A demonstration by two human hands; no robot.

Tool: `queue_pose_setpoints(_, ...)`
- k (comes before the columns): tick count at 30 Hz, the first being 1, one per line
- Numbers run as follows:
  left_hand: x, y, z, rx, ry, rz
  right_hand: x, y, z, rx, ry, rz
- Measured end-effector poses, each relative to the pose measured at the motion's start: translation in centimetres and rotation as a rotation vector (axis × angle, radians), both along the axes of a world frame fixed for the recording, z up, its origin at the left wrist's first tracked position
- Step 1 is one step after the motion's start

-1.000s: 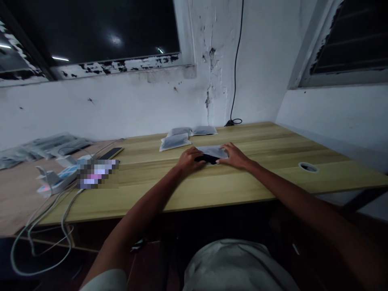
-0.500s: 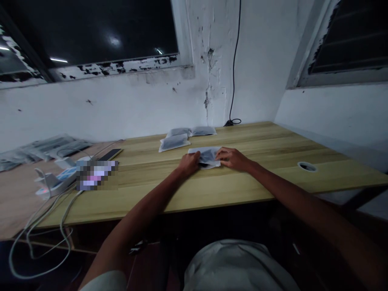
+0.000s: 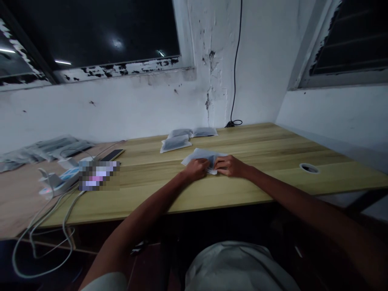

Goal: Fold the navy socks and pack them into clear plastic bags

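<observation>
A frosted, see-through plastic bag point(image 3: 203, 153) with something dark inside lies on the wooden table, in front of me. My left hand point(image 3: 197, 168) is closed on its near left part. From the right, my right hand point(image 3: 228, 166) pinches the near edge, close to the left fingers. What the bag contains is too dim to name. Just beyond it lie several similar packed bags, among them a nearer one point(image 3: 176, 143) and one at the back point(image 3: 205, 131).
On the left are a white power strip point(image 3: 60, 182) with plugs and looping white cables point(image 3: 65, 220), a dark phone-like slab point(image 3: 112, 155) and a pile of frosted bags point(image 3: 51, 147). A cable hole point(image 3: 309, 168) pierces the tabletop at right. A black cord point(image 3: 235, 68) hangs down the wall.
Both hands have come closer together and slightly nearer to me, gathering the bag's near edge. The bag's back part now spreads wider behind the fingers.
</observation>
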State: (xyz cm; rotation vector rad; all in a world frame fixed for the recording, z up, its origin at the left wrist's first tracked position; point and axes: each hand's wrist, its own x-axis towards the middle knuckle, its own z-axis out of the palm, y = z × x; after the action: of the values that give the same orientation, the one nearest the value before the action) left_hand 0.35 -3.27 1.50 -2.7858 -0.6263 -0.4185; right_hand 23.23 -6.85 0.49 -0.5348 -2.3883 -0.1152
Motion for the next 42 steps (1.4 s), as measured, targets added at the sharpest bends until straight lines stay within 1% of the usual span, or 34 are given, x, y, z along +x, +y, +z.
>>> queue_pose_setpoints(2,0.1,0.0,-0.3,-0.019,-0.016,0.016,-0.2,-0.1,-0.1,0.048,-0.028,-0.017)
queue_pose_setpoints(4,0.1,-0.1,-0.3,-0.027,-0.075,-0.010,-0.5,-0.1,-0.4,0.094,-0.025,-0.060)
queue_pose_setpoints(7,0.0,-0.6,0.2,-0.027,-0.162,-0.137,-0.6,0.1,-0.7,0.092,0.055,-0.124)
queue_pose_setpoints(9,0.1,-1.0,0.5,0.002,-0.208,-0.182,-0.6,0.1,-0.7,0.082,0.107,-0.142)
queue_pose_setpoints(13,0.5,-1.5,0.8,0.108,-0.238,-0.162,-0.8,-0.1,-0.3,0.069,0.160,-0.126)
queue_pose_setpoints(17,1.0,-1.3,0.8,0.128,-0.251,-0.168,-1.1,-0.4,0.4,-0.009,0.281,-0.111)
queue_pose_setpoints(20,0.6,-0.4,1.2,0.112,-0.253,-0.166,-0.6,-0.5,1.2,-0.086,0.320,-0.109)
queue_pose_setpoints(22,-0.3,0.8,1.7,0.118,-0.236,-0.134,0.7,-0.3,2.0,-0.138,0.375,-0.140)
queue_pose_setpoints(25,-2.5,3.1,2.3,0.148,-0.241,-0.008,3.7,0.6,3.1,-0.151,0.498,-0.272)
queue_pose_setpoints(27,-3.8,4.5,2.4,0.153,-0.229,0.077,5.9,1.6,3.2,-0.146,0.513,-0.368)
queue_pose_setpoints(30,-4.4,5.5,1.6,0.100,-0.123,0.141,8.0,3.5,1.9,-0.253,0.392,-0.435)
queue_pose_setpoints(32,-4.1,5.6,0.8,0.039,-0.062,0.165,8.2,4.4,0.6,-0.307,0.260,-0.496)
queue_pose_setpoints(34,-3.7,5.3,0.0,-0.014,-0.069,0.195,7.4,4.7,-0.5,-0.260,0.114,-0.605)
queue_pose_setpoints(36,-3.3,4.8,-0.6,-0.055,-0.105,0.207,6.1,4.4,-1.2,-0.154,-0.031,-0.703)
queue_pose_setpoints(38,-3.1,4.5,-1.0,-0.099,-0.108,0.199,4.5,4.1,-1.3,-0.094,-0.149,-0.738)
queue_pose_setpoints(40,-2.6,4.6,-1.2,-0.155,-0.071,0.221,3.1,4.3,-1.2,-0.110,-0.218,-0.740)
queue_pose_setpoints(42,-2.0,5.3,-1.4,-0.218,-0.034,0.304,2.1,5.2,-1.3,-0.157,-0.240,-0.766)
